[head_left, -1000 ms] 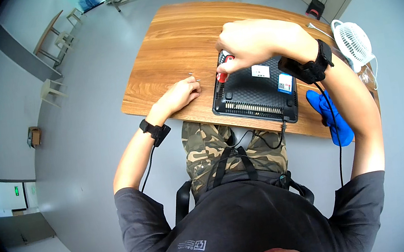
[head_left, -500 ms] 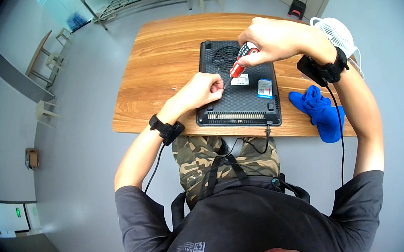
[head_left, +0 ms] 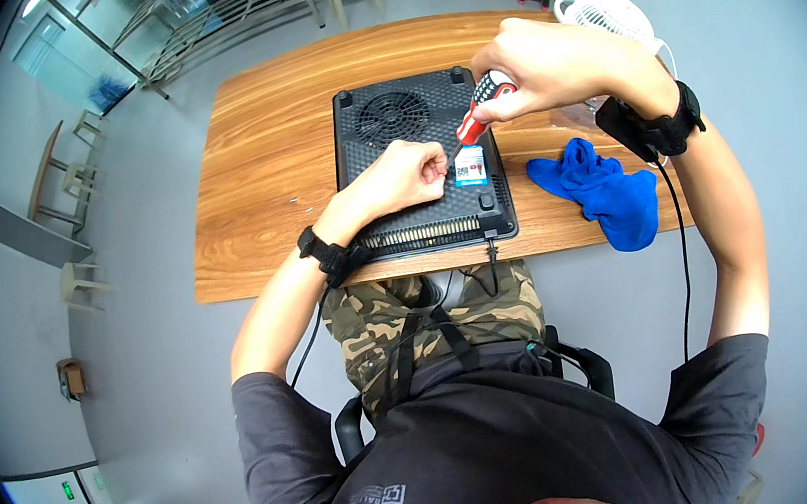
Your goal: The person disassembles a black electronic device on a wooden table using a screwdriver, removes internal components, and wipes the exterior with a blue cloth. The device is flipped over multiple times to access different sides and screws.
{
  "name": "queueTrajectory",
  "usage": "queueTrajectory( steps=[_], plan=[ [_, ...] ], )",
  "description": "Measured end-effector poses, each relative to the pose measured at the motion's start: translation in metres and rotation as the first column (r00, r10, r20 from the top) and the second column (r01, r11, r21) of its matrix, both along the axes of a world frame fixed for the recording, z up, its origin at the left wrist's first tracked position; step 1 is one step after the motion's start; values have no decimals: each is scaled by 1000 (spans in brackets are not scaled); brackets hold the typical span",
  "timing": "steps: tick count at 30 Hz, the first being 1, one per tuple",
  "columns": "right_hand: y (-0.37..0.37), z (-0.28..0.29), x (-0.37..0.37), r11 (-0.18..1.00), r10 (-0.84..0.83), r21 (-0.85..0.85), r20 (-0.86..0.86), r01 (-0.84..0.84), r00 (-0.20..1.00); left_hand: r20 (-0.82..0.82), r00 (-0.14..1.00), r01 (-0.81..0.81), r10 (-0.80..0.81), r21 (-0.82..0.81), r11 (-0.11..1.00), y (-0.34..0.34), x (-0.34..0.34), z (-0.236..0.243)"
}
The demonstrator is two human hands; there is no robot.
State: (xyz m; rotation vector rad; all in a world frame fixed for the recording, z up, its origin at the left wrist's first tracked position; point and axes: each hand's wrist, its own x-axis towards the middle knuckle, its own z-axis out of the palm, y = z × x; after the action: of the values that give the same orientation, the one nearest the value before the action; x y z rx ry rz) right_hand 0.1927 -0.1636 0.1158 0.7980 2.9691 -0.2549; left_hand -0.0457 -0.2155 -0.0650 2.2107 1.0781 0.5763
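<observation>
Over vented case (head_left: 420, 127), screwdriver (head_left: 471, 127) in right hand (head_left: 540, 66)

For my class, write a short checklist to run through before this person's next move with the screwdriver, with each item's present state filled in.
1. Screwdriver gripped by its handle: ok, in the right hand.
2. Left hand clear of the screwdriver's tip: not ok, its fingers are right beside it.
3. Tip seated in a screw: cannot tell, too small to make out.
4. Black panel with fan grille flat on the table: ok.
5. Cable off the panel: not ok, it meets the near edge.
6. Blue cloth off the panel: ok, it lies apart, to the right.
</observation>
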Motion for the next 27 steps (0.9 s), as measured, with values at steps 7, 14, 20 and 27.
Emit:
queueTrajectory(
  steps=[7, 14, 20, 27],
  plan=[
    [1, -8, 2, 1000, 10, -7, -8, -10, 1000, 46, 999, -5, 5, -7, 1000, 3, 10, -4],
    [0, -6, 5, 1000, 10, -7, -15, -10, 1000, 62, 998, 7, -6, -19, 1000, 6, 15, -6],
    [-2, -9, 9, 1000, 1, 19, -28, -1, 1000, 59, 998, 28, -30, 31, 999, 4, 15, -9],
    [0, -16, 15, 998, 18, 62, -38, -15, 999, 30, 999, 25, -25, 17, 1000, 3, 21, -5]
  ],
)
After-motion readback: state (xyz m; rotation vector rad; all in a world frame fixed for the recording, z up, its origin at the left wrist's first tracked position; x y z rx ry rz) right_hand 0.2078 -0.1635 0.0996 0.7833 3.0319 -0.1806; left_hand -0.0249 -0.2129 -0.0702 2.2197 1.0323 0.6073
